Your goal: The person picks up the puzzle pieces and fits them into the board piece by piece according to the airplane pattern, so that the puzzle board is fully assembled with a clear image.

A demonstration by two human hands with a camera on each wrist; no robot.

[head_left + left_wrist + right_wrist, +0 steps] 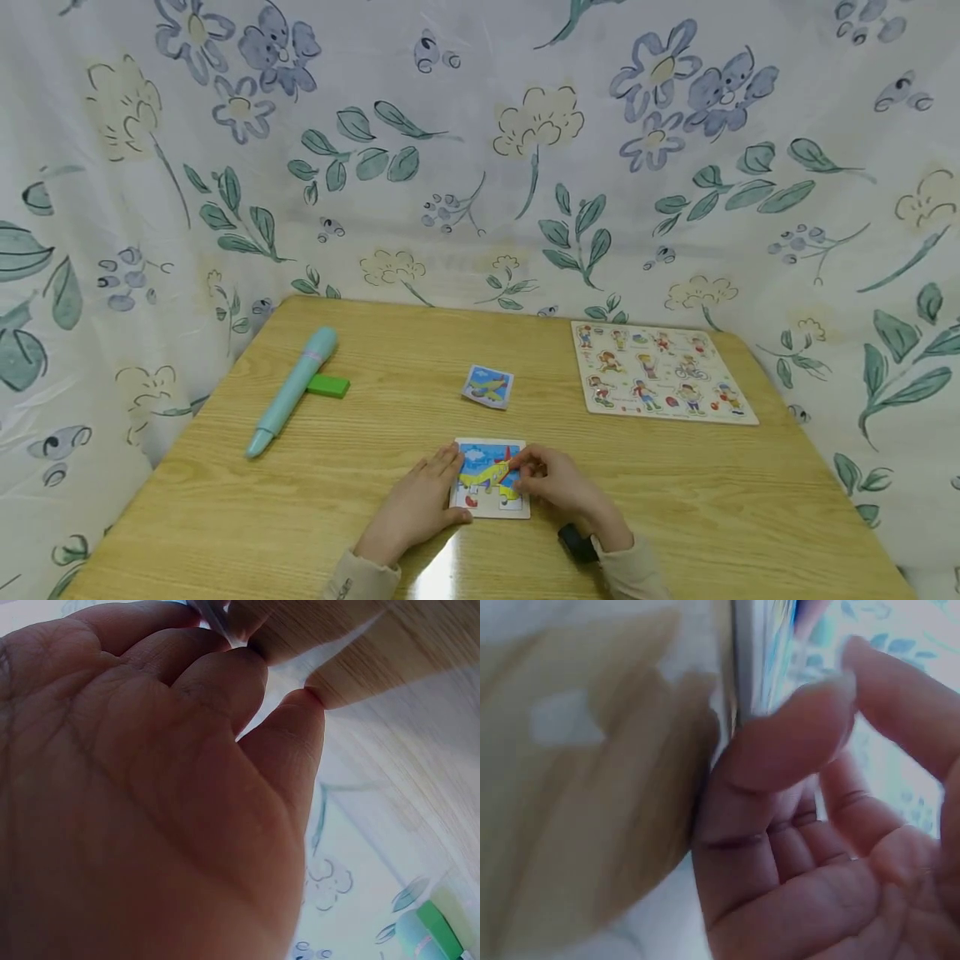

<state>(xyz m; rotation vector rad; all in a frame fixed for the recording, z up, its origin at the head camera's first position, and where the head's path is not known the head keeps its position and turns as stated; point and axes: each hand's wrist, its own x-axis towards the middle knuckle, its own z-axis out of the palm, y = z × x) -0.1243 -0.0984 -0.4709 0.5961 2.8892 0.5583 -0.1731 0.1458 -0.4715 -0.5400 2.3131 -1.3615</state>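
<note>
A small square airplane puzzle (pixel 488 509) with a pale tray lies near the table's front. My left hand (pixel 420 504) rests along its left edge, fingers extended and thumb at the lower left corner. From the right side, my right hand (pixel 558 482) touches the puzzle with bent thumb and index finger over the plane's tail. In the right wrist view, the fingertips (pixel 829 694) are close together beside the edge-on puzzle; whether a piece is between them is hidden. Bare pale tray shows at the puzzle's lower middle.
Beyond the puzzle lies a small airplane picture card (pixel 487 387). A board with children figures (pixel 630 379) sits at the back right. At left, a long teal pen-shaped object (pixel 292 392) lies against a green block (pixel 328 386). A floral curtain (pixel 465 167) hangs behind the table.
</note>
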